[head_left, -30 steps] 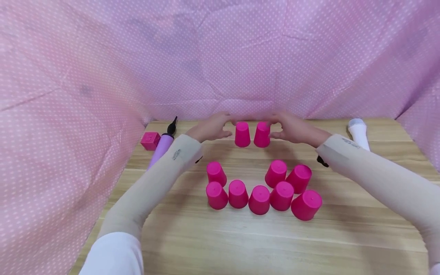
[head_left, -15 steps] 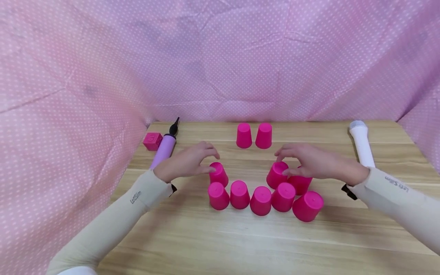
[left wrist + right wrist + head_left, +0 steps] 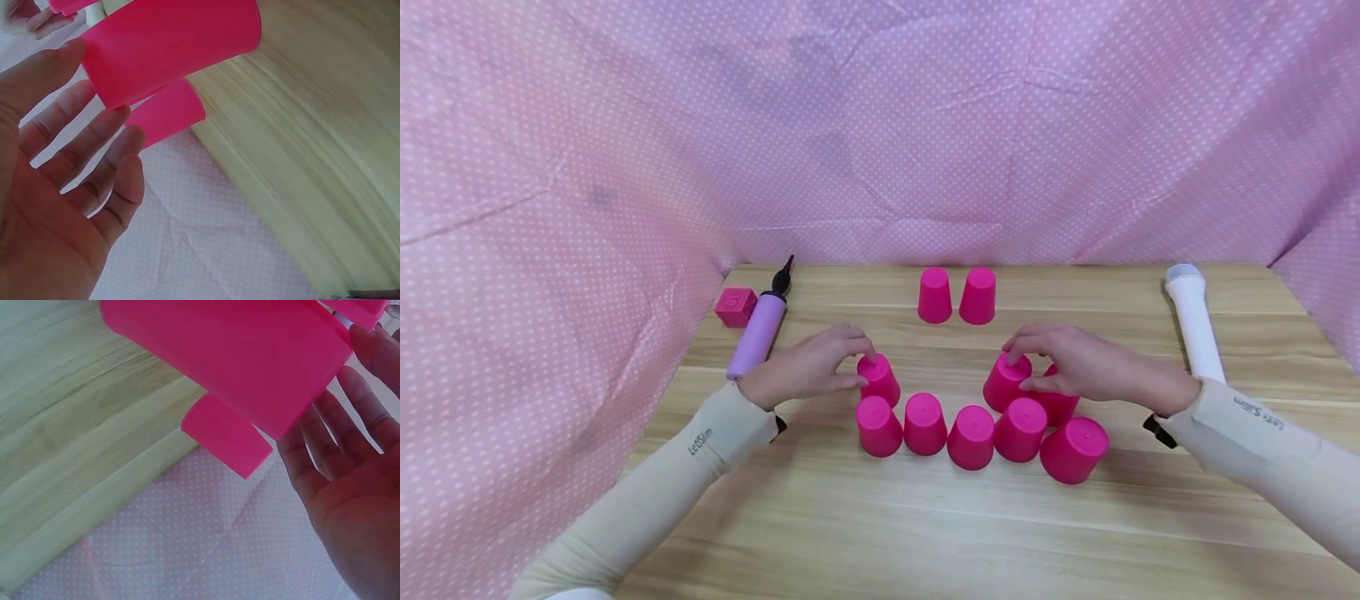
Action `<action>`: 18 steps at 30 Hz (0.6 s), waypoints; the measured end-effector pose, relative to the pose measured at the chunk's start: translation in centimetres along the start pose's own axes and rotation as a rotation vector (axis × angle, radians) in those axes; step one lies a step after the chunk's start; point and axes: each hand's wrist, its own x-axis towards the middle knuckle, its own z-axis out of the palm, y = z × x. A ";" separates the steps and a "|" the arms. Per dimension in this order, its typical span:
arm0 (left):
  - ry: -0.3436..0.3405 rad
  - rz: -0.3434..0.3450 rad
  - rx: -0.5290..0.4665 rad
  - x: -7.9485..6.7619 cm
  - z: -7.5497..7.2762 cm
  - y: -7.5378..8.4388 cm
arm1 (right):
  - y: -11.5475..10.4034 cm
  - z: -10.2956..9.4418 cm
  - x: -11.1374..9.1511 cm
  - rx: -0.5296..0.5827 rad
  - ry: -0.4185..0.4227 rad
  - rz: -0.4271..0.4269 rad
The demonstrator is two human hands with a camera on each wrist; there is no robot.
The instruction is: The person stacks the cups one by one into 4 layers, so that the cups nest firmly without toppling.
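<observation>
Both hands (image 3: 815,364) moved off far cups (image 3: 935,296) to nearer cups (image 3: 882,383), narrow at tops, can't tell if pinching; work likely shifted there.

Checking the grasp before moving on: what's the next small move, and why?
Probably close the left hand slightly more round its upside-down cup, and the right hand round its pink cup: both reach the cups' tops, but the wrist views show gaps between fingers, so a firm hold isn't evident.
</observation>
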 end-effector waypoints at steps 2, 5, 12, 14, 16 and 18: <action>0.002 -0.003 -0.009 0.0 0.1 0.0 | 0.0 0.1 0.0 0.022 0.003 0.013; 0.003 -0.013 -0.007 -0.1 0.2 0.0 | 0.1 0.1 -0.1 0.041 0.011 0.015; -0.004 -0.048 -0.018 0.0 0.5 0.3 | 0.1 0.3 0.0 0.045 0.030 -0.007; -0.001 -0.048 -0.020 0.0 0.6 0.3 | 0.1 0.3 0.0 0.044 0.034 -0.014; 0.008 -0.051 -0.025 0.0 0.7 0.3 | 0.2 0.2 0.0 0.041 0.048 -0.026; 0.022 -0.055 -0.029 0.1 0.7 0.3 | 0.2 0.0 0.1 0.030 0.074 -0.047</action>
